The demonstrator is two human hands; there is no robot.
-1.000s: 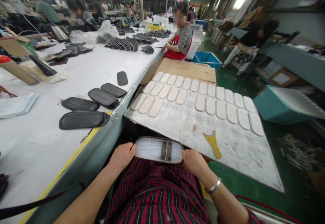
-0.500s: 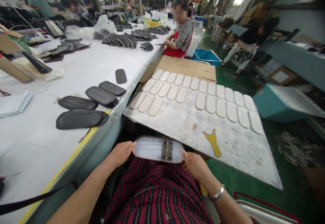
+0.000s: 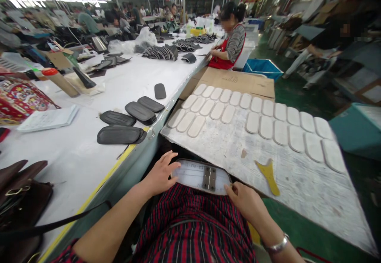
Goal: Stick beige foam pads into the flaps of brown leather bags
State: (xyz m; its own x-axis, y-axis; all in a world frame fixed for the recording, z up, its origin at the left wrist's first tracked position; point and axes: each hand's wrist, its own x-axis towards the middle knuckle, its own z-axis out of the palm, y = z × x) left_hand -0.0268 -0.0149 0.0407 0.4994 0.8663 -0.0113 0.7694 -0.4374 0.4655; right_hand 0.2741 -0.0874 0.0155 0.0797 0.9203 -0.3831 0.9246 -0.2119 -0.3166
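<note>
A long, round-ended template [image 3: 190, 175] of whitish see-through plastic lies level over my lap. Pen lines and writing mark it, and a dark metal hinge [image 3: 209, 178] is fixed right of its middle. A dark rim shows around its edge. My right hand [image 3: 248, 201] pinches its right end between thumb and fingers. At the left end, my left hand [image 3: 160, 174] has its fingers spread, fingertips just over or touching the edge; I cannot tell which. Below both hands is a red and black striped apron [image 3: 196, 231].
Rows of pale oval pieces [image 3: 280, 132] lie on a board [image 3: 220, 144] with a yellow Y-shaped tool [image 3: 269, 178]. Black oval pieces [image 3: 119, 135] sit on the white table [image 3: 80, 147] to the left. Beyond the board, a co-worker in a red apron [image 3: 228, 52] sits at the table.
My left hand has loosened its pinch on the template's left end and spread its fingers. My right hand still grips the other end. The view has turned left.
</note>
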